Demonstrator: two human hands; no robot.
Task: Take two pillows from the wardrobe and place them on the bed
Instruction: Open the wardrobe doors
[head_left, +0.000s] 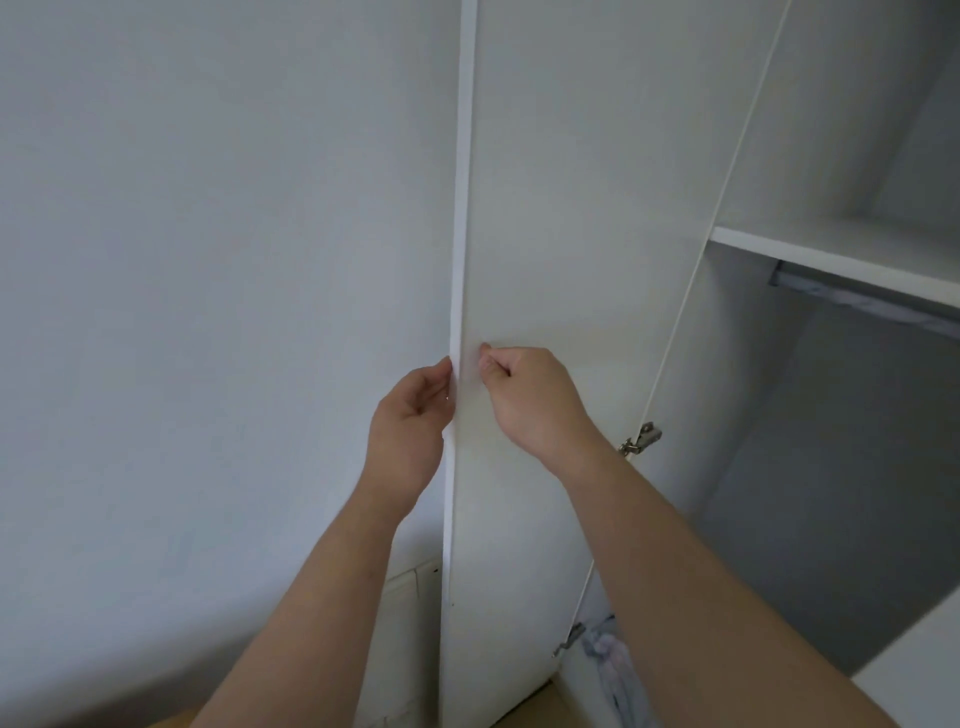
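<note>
Head view: our left hand (410, 431) curls its fingers round the edge of the wardrobe door (571, 234). Just right of it, the fingers of our right hand (530, 400) are curled against the door's face, grip unclear. No pillows show. We expect them right of our fingers, inside the wardrobe (831, 249): soft, light, best hugged broadside.

Soft, cool daylight falls evenly and rather dimly, leaving the left wall (208, 260) a flat grey-white without glare. The wardrobe interior (831, 441) at right lies in deeper shadow, darkest under its shelf (831, 249). The door (545, 208) edge catches the brightest light. Wide-angle distortion tilts straight lines; detail is slightly soft throughout.
</note>
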